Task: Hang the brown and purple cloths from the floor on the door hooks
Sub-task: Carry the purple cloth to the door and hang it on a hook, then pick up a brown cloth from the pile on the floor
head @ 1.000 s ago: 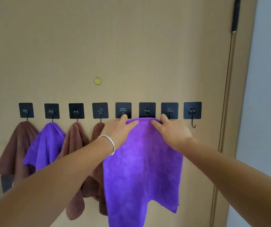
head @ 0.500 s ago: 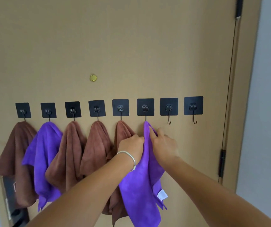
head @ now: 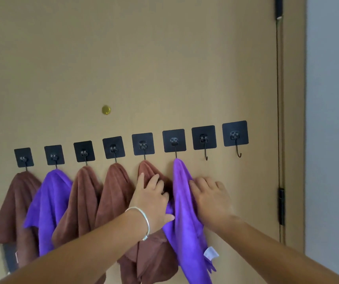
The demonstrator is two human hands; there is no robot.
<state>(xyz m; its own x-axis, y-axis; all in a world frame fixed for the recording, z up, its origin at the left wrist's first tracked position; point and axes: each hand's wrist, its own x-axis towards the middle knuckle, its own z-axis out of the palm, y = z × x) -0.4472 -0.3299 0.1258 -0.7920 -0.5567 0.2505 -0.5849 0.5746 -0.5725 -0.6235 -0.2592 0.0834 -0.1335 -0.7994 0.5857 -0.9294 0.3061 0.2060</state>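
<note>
A purple cloth (head: 185, 201) hangs from the sixth black hook (head: 174, 140) on the tan door (head: 144, 58). A white tag shows near its lower edge. My left hand (head: 154, 199), with a bracelet on the wrist, lies spread over the brown cloth (head: 147, 169) on the fifth hook, and its thumb touches the purple cloth's left fold. My right hand (head: 211, 199) lies flat with its fingers apart against the purple cloth's right side and the door. Neither hand grips anything.
To the left hang a brown cloth (head: 14, 206), a purple cloth (head: 49, 201) and two more brown cloths (head: 80, 201) (head: 115, 193). Two bare hooks (head: 204, 138) (head: 235, 133) follow on the right. Beyond them are the door's hinge (head: 281, 206) and a grey wall (head: 332, 140).
The purple cloth went from spread wide in both hands to hanging bunched on the sixth hook. Both hands slid down and let go, now lying flat on the cloths.
</note>
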